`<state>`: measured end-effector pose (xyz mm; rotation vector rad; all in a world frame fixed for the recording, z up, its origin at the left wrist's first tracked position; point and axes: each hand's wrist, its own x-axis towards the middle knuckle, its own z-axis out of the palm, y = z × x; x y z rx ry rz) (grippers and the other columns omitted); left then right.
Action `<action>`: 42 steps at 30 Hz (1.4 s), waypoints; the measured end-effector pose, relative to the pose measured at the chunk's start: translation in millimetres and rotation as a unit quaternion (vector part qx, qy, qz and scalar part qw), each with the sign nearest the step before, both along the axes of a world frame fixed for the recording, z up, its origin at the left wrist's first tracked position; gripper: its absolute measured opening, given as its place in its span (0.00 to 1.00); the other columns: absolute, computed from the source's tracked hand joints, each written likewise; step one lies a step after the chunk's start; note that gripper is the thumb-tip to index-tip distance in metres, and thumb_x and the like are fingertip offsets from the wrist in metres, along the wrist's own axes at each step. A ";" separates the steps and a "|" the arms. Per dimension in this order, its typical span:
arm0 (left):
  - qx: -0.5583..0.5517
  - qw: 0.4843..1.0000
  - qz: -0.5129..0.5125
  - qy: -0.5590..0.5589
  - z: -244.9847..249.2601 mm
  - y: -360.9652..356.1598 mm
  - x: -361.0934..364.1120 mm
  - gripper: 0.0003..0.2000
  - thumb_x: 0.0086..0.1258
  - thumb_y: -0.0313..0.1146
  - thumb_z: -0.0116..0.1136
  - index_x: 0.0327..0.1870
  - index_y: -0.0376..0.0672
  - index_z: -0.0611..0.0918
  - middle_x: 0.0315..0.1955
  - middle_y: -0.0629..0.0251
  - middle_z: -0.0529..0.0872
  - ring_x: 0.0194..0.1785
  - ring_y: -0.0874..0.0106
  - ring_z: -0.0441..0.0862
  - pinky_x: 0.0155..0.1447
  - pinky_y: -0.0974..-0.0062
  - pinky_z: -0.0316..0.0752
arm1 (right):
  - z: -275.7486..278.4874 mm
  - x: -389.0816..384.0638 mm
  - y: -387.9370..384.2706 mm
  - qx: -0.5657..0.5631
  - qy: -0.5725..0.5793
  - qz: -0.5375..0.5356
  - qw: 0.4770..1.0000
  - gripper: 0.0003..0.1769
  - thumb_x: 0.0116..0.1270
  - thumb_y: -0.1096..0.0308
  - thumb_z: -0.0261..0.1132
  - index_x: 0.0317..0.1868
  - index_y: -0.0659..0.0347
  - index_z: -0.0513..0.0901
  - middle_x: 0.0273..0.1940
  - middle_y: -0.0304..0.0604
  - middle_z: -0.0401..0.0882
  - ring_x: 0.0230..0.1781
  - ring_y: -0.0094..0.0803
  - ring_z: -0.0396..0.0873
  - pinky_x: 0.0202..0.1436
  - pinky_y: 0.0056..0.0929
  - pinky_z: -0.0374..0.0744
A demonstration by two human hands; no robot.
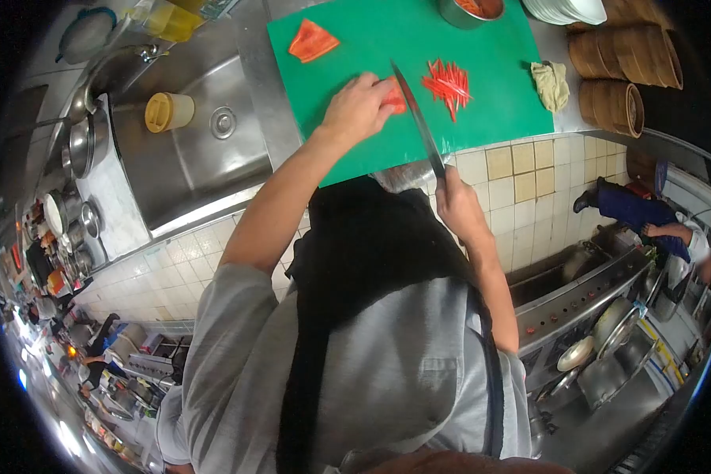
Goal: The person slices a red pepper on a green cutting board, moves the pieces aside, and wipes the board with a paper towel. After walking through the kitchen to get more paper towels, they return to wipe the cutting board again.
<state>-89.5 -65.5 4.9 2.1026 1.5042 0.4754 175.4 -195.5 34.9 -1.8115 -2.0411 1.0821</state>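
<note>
Currently | my left hand (355, 108) holds the red pepper piece (396, 97) on the green board (513, 55) | right grips the knife (421, 116) just beside it | risk: slick piece slips, blade nicks fingertips

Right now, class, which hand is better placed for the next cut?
Likely the right hand: it grips the knife, blade beside the red pepper piece that the left hand holds on the cutting board.
</note>
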 end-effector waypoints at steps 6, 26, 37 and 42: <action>0.012 0.999 -0.020 0.037 0.8 9.8 1.2 0.25 0.68 0.41 0.70 0.65 0.47 0.81 0.51 0.52 0.83 0.56 0.48 0.85 0.60 0.53 0.84 | 6.3 -6.6 -5.7 0.008 -0.023 -0.006 1.000 0.11 0.75 0.72 0.62 0.49 0.66 0.69 0.34 0.71 0.84 0.38 0.72 0.83 0.41 0.65 0.80; 0.028 0.998 -0.025 0.046 -3.4 10.4 1.8 0.23 0.67 0.42 0.71 0.62 0.47 0.82 0.50 0.52 0.84 0.52 0.47 0.87 0.58 0.50 0.85 | -30.0 -29.9 18.1 0.023 -0.047 -0.010 0.999 0.10 0.75 0.75 0.59 0.49 0.67 0.66 0.30 0.73 0.81 0.35 0.75 0.81 0.37 0.69 0.76; -0.013 0.998 -0.039 0.054 0.7 13.7 1.7 0.24 0.68 0.41 0.70 0.63 0.47 0.81 0.55 0.51 0.83 0.59 0.48 0.85 0.63 0.49 0.83 | -4.1 -27.7 -10.7 -0.032 -0.070 -0.024 0.997 0.11 0.75 0.71 0.59 0.49 0.65 0.66 0.33 0.74 0.83 0.38 0.76 0.83 0.42 0.69 0.79; 0.038 0.997 -0.033 0.049 -8.0 12.1 0.6 0.23 0.68 0.43 0.70 0.62 0.48 0.82 0.49 0.52 0.83 0.52 0.47 0.87 0.57 0.51 0.85 | -30.1 -30.0 -5.8 -0.002 -0.028 -0.009 1.000 0.11 0.75 0.72 0.59 0.49 0.67 0.66 0.32 0.75 0.83 0.38 0.76 0.83 0.42 0.69 0.79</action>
